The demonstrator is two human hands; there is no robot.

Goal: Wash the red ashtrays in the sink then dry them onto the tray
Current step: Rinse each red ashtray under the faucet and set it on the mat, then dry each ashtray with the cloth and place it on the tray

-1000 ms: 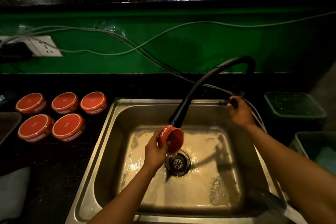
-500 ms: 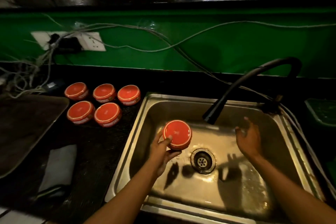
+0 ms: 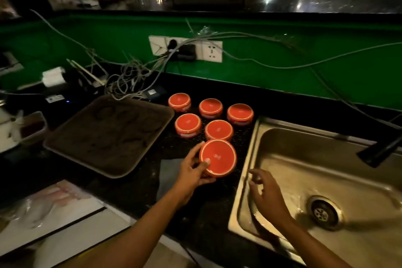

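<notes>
My left grip (image 3: 191,172) holds a rinsed ashtray (image 3: 218,157) upside down over the bench (image 3: 208,209), near the cloth (image 3: 169,175); right grip (image 3: 266,194) hangs slack over the sink (image 3: 250,148). I'd wipe it fully before the tray (image 3: 108,135).

Left hand (image 3: 191,173) gripping red ashtray (image 3: 218,157) above counter (image 3: 208,206), 5 ashtrays (image 3: 210,117) beyond

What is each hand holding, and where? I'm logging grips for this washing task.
Left hand grips a red ashtray by its rim, thumb on the upturned base. Right hand holds nothing.
</notes>
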